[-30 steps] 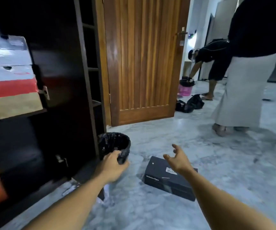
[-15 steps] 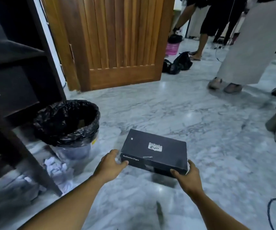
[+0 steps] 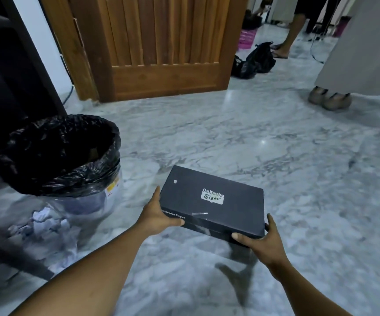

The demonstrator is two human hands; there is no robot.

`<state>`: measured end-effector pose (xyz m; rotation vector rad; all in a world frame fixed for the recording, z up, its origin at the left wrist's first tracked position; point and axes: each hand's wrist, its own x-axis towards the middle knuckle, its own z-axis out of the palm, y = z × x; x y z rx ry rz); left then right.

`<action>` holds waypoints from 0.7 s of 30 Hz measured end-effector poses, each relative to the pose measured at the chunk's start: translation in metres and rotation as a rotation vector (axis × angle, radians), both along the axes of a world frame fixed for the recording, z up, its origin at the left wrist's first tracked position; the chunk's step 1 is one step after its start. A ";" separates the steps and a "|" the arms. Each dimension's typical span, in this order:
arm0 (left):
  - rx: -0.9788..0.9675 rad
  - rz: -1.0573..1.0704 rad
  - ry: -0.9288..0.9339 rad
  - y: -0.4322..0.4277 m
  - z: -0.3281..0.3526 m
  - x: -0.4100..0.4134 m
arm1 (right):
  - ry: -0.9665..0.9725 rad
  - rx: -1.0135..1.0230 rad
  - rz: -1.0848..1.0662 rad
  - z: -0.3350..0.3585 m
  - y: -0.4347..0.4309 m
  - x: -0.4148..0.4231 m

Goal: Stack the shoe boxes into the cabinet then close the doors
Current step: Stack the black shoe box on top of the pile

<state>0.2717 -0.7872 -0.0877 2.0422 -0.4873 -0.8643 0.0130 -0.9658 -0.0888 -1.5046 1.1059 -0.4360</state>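
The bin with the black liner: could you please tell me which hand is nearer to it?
Left. The left hand grips the shoe box's corner on the bin's side; the right hand holds the opposite corner, farther off.

Single head cam, wide-angle, pitched forward and down at marble floor (image 3: pixel 275 156). Forearms enter from bottom edge. Left hand (image 3: pixel 159 216) and right hand (image 3: pixel 264 245) sit low-centre, near the lens, holding black shoe box (image 3: pixel 191 185). Wooden door (image 3: pixel 161 53) across top, lined bin (image 3: pixel 75 185) at left, dark cabinet (image 3: pixel 2 76) at far-left edge.
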 end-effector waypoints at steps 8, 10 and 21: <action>-0.044 0.017 0.050 -0.005 -0.023 0.013 | -0.155 -0.051 0.118 -0.006 -0.015 0.011; -0.052 0.003 0.051 -0.004 -0.024 0.013 | -0.166 -0.088 0.133 -0.011 -0.018 0.011; -0.080 -0.036 -0.071 0.074 -0.027 -0.023 | -0.056 -0.130 0.202 -0.008 0.023 -0.018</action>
